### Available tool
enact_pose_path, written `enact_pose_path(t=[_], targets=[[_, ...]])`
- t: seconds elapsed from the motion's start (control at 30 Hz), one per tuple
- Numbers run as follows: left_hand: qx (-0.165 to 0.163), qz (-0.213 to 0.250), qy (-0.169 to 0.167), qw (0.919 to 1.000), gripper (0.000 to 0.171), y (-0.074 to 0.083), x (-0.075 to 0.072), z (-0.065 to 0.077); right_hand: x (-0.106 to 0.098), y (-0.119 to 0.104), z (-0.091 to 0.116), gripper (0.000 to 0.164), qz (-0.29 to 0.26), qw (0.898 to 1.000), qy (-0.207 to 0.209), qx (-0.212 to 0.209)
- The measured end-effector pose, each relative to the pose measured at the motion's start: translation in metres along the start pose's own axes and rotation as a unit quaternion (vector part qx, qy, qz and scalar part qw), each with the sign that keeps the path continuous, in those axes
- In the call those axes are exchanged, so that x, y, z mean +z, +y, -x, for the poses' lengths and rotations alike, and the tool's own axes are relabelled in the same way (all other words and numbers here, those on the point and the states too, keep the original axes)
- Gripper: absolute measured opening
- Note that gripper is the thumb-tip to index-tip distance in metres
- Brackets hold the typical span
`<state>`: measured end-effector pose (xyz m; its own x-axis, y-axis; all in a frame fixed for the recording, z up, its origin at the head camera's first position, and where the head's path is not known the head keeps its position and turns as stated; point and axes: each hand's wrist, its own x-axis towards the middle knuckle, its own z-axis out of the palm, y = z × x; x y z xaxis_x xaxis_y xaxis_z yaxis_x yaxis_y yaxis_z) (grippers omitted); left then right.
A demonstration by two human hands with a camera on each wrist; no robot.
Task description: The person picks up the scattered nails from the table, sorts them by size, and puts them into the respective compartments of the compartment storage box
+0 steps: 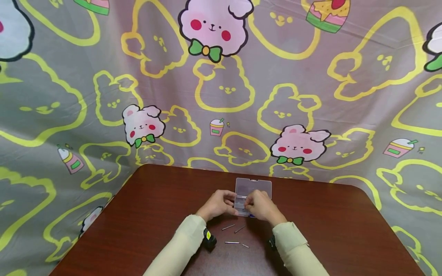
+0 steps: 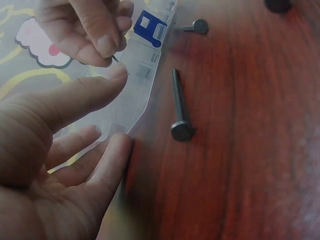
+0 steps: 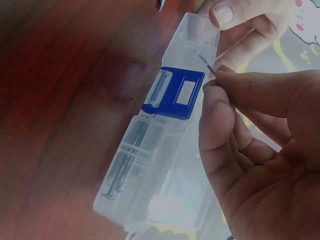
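Note:
A clear plastic box (image 3: 131, 212) with a blue latch (image 3: 182, 92) stands with its lid (image 1: 241, 184) raised. My left hand (image 1: 217, 205) holds the box's left end, fingers around the corner. Over the box, my right hand (image 1: 261, 207) pinches a thin nail (image 3: 207, 64) between thumb and forefinger. Most of that nail is hidden by the fingertips in the left wrist view. Long nails (image 3: 122, 167) lie inside one compartment, seen through the wall. On the table in front are several loose nails, including a large flat-headed nail (image 2: 180, 107) and a shorter-looking nail (image 2: 197, 26).
The dark reddish wooden table (image 1: 172, 191) reaches back to a hanging cloth (image 1: 228, 126) with cartoon prints. Between the forearms lie loose nails (image 1: 232, 242). A black wrist device (image 1: 209, 240) sits at the left cuff.

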<state>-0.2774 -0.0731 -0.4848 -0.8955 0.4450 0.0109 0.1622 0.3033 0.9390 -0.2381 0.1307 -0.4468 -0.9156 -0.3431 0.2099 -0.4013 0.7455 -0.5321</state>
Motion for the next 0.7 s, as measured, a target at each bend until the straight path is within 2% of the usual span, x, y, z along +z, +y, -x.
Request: enact_pose_path(t=[0.2,0.37,0.7], targets=[[-0.002,0.009,-0.001,1.0000,0.062,-0.001,0.000,0.000,0.004,-0.003,-0.006,0.021,0.041,0.999,-0.029,-0.018],[-0.004,0.010,-0.003,0.9999,0.062,-0.002,0.001,-0.002,0.006,-0.004,-0.005,0.017,0.045,0.998,-0.035,-0.023],[-0.011,-0.005,0.004,0.9999,0.062,-0.002,0.001,-0.004,-0.006,-0.002,0.004,0.012,0.020,1.000,-0.002,-0.019]])
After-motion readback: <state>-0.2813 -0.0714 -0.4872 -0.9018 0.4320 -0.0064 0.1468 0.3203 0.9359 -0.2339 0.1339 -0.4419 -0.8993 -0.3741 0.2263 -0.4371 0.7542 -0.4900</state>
